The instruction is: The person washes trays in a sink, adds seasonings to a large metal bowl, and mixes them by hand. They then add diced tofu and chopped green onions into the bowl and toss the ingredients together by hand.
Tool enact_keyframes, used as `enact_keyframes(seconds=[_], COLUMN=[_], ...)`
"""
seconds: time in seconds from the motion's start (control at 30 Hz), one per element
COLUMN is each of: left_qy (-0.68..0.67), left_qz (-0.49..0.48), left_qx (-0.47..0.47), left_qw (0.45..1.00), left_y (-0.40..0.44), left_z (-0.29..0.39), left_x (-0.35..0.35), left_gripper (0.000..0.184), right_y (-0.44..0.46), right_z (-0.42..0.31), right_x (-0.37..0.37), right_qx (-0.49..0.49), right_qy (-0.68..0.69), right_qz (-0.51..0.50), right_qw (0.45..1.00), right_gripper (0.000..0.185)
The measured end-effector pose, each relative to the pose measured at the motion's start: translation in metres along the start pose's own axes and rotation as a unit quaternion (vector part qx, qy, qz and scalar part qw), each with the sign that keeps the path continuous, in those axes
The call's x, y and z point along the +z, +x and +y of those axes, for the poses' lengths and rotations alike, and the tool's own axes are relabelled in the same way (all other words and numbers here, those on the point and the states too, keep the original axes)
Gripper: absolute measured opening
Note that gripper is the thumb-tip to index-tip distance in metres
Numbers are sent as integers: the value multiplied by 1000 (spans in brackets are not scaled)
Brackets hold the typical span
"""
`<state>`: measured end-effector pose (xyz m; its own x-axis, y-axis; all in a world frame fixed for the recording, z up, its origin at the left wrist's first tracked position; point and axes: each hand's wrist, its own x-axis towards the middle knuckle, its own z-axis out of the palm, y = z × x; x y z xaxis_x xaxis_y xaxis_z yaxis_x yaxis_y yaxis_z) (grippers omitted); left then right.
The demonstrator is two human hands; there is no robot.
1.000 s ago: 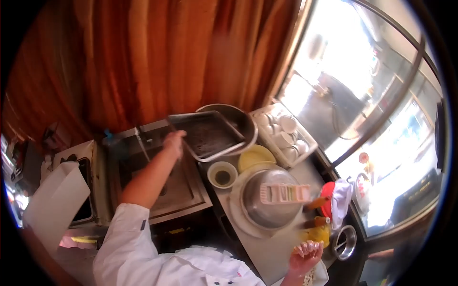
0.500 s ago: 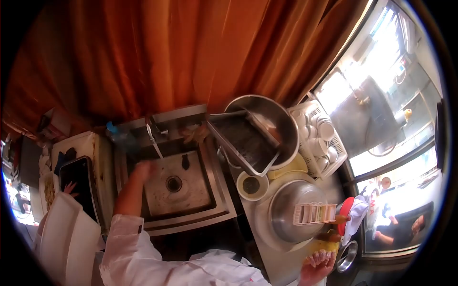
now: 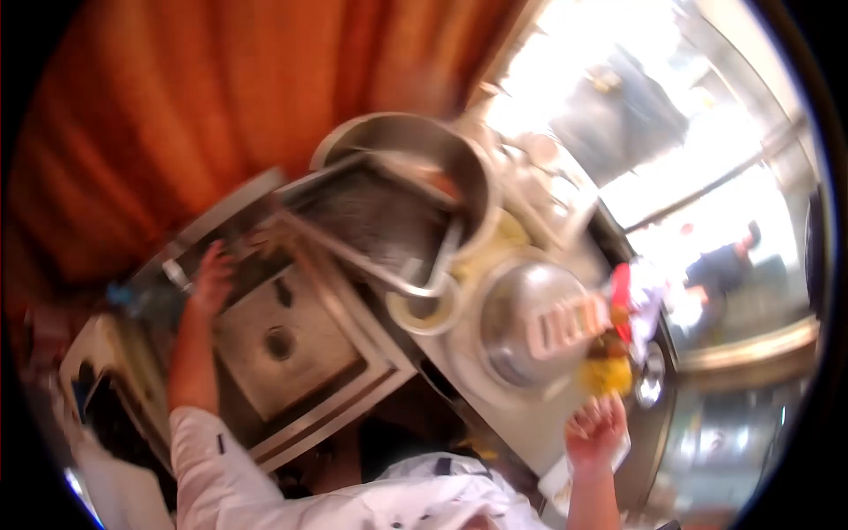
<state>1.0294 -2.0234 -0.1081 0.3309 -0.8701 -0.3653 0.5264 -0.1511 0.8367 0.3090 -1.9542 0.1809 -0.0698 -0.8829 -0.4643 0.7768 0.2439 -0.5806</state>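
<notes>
My left hand is raised over the back left of the steel sink, close beside the tap. Its fingers are spread, and I see nothing in them. At the lower right, past the counter's edge, my right hand is lifted with its fingers loosely bent. Nothing shows in that hand either, though blur softens its outline. Beyond its fingertips is a yellow object, too smeared to name. A dark drain shows in the sink floor.
Right of the sink, a rectangular metal pan leans in a large steel bowl. An upturned metal bowl, a small bowl and a rack of cups crowd the counter. An orange curtain hangs behind.
The view has swung right and tilted. My left hand has moved from over the basin to beside the tap, fingers now spread. My right hand has come further into view.
</notes>
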Motion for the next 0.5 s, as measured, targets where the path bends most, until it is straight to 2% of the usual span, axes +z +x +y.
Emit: enact_keyframes(seconds=[0.07, 0.1, 0.13, 0.17, 0.2, 0.23, 0.27, 0.3, 0.33, 0.4, 0.43, 0.5], left_qy=[-28, -32, 26, 73, 80, 51, 128, 142, 115, 285, 343, 399], left_qz=[-37, -49, -11, -91, -88, 23, -77, -12, -14, 103, 136, 136], left_qx=[8, -12, -29, -1, 5, 9, 74, 61, 94, 94, 95, 103], left_qw=[999, 998, 999, 993, 993, 998, 986, 988, 989, 948, 925, 901], left_y=[1, -6, -18, -18, -14, -10, -27, -41, -45, -76, -101, -156], left_z=[-1, 0, 6, -2, -16, -35, -46, -48, -52, -51, -49, -47], left_x=[-8, 1, 12, -16, -54, -81, -132, -143, -156, -131, -80, 35], left_gripper=[72, 70, 68, 66, 59, 60, 61, 50, 45, 42, 41, 39], right_y=[-7, -16, -19, -26, -31, -39, -48, -60, -72, -102, -112, -153], right_z=[-6, -7, -13, -19, -23, -30, -38, -47, -56, -72, -78, -95], right_x=[-6, 7, -7, -12, -21, -32, -44, -56, -70, -103, -117, -151], right_qx=[-4, -23, -25, -25, -42, -56, -68, -84, -98, -134, -154, -194], right_qy=[2, -16, -28, -6, 2, 22, 40, 62, 84, 124, 139, 165], right_qz=[-17, 35, -18, -8, -28, -31, -35, -20, -7, 3, 3, 11], right_qw=[1000, 999, 999, 1000, 999, 998, 996, 994, 992, 983, 978, 967], right_gripper=[40, 34, 28, 26, 26, 26, 25, 26, 26, 28, 28, 29])
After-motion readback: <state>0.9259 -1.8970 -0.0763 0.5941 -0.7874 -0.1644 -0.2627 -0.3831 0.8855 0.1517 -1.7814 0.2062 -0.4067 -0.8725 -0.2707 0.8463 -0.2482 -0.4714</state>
